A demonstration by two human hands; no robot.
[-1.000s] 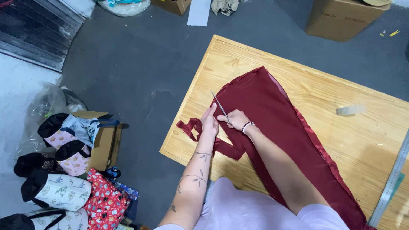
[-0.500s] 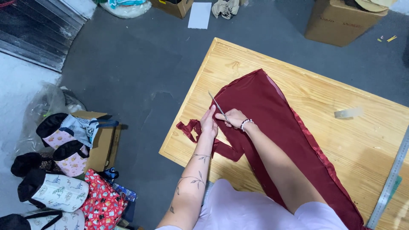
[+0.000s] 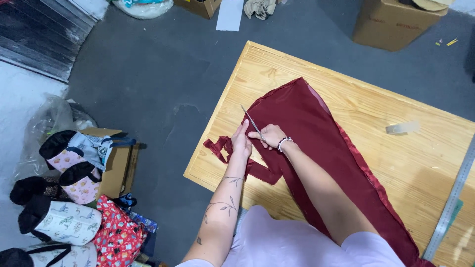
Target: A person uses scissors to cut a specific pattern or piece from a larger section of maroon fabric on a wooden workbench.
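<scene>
Since the earlier frames both hands have crept a little further up along the cloth's left edge, and the scissors' tips now point slightly further toward the far corner of the table; otherwise the scene holds as it was. Largest of all is the wooden table (image 3: 396, 163), light-coloured and set at an angle on the grey floor (image 3: 148, 89). Across it lies the dark red cloth (image 3: 316, 133), a long piece running from the table's middle down toward the near right edge, with a shiny hem on its right side and a narrow cut strip (image 3: 220, 147) trailing off its left side near the table's left edge. Cardboard boxes stand around: one (image 3: 396, 20) beyond the table's far right corner, another (image 3: 116, 158) on the floor to the left with patterned fabric bags (image 3: 64, 217) piled beside it. A long metal ruler (image 3: 452, 198) lies along the table's right side, and a small clear piece of tape or plastic (image 3: 403, 127) lies on bare wood right of the cloth. The left hand (image 3: 241, 143) presses flat on the cloth's left edge, fingers together, gripping nothing. The right hand (image 3: 269, 136), with a bead bracelet at the wrist, is closed around the handles of the scissors (image 3: 252, 121), whose slim blades lie over the cloth just beside the left hand's fingertips.
</scene>
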